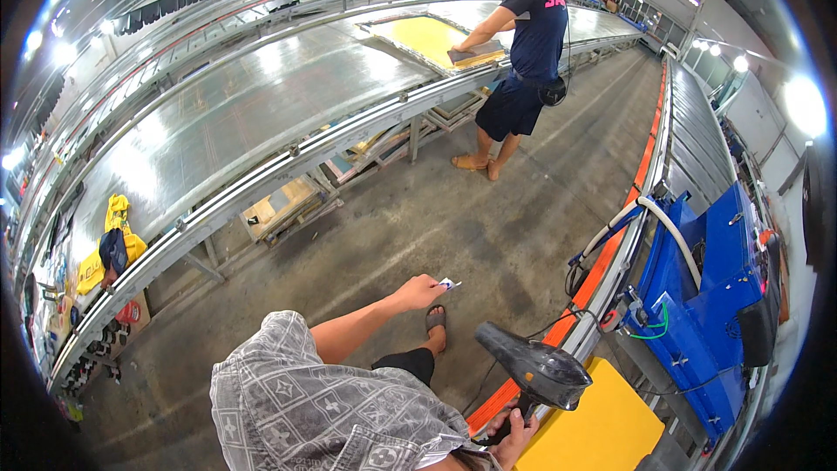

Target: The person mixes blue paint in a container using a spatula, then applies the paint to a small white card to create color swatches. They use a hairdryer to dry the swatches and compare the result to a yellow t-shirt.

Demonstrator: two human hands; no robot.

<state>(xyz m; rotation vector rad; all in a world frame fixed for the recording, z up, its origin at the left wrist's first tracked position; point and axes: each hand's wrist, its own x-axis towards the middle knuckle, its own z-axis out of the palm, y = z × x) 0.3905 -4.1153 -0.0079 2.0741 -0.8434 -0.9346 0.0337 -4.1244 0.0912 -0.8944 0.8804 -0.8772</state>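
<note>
Nearest, at the lower right, a black heat gun [536,371] stands on its handle, its glossy tapered body running from lower right to upper left, nose aimed left over the concrete floor [392,227]. Right hand [514,433] is closed around the handle, beside a yellow panel [597,432]. Left hand [421,292] reaches out, fingers pinching a small white-and-blue card [448,283]. Far off, another person [523,52] leans on a long metal table [261,96].
</note>
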